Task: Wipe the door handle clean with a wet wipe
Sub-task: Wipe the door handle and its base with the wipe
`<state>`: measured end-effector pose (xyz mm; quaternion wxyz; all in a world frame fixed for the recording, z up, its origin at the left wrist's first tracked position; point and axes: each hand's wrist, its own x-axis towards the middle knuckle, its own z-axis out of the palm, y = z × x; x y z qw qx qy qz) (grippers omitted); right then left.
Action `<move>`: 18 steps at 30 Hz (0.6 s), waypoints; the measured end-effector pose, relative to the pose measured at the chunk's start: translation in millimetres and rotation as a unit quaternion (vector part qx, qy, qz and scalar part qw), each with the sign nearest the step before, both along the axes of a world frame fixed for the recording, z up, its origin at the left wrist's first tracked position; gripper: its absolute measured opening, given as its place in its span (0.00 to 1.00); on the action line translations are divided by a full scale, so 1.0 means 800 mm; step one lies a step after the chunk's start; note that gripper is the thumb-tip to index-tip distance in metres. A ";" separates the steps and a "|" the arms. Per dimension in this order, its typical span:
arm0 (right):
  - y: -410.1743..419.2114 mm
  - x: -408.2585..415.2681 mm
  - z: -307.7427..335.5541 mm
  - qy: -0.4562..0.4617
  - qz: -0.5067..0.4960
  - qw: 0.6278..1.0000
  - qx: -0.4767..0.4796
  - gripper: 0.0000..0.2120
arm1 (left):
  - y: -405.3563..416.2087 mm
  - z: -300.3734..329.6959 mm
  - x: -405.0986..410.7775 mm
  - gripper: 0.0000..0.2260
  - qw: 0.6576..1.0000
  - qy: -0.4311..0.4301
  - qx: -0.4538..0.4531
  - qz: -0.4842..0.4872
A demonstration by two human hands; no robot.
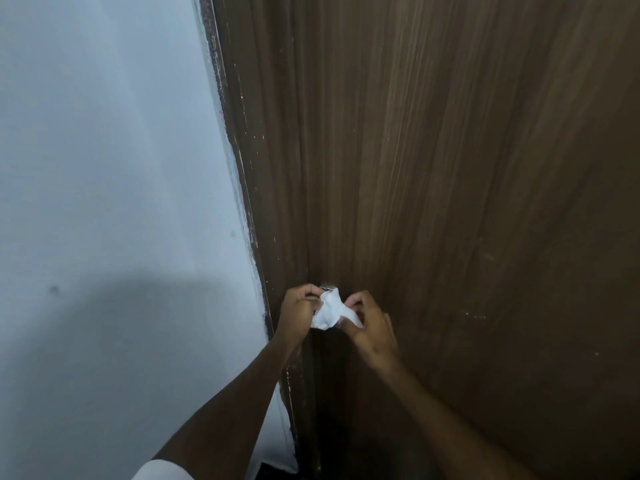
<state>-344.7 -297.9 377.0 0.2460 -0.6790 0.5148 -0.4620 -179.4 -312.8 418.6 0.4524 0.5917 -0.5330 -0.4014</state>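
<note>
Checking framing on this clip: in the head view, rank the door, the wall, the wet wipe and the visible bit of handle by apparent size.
1. door
2. wall
3. wet wipe
4. handle, only a sliver showing above the wipe

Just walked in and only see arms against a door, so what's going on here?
A person is standing close to a dark brown wood-grain door beside a pale blue-white wall. Both hands hold a crumpled white wet wipe: the left hand pinches one side, the right hand the other. A small bit of metal, probably the door handle, peeks out just above the wipe; the rest is hidden.
</note>
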 end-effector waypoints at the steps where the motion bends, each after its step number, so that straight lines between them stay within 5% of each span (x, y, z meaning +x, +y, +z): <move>1: -0.006 -0.001 0.000 0.009 -0.002 1.000 -0.010 0.10 | -0.004 -0.001 0.001 0.08 1.000 -0.021 -0.003 0.022; 8: -0.033 -0.006 0.000 0.178 -0.011 0.983 -0.036 0.14 | 0.008 -0.006 -0.012 0.06 0.978 -0.187 -0.088 0.035; 18: -0.042 0.008 -0.017 0.241 -0.014 0.969 -0.053 0.13 | -0.013 -0.029 0.005 0.15 0.949 -0.304 -0.088 -0.018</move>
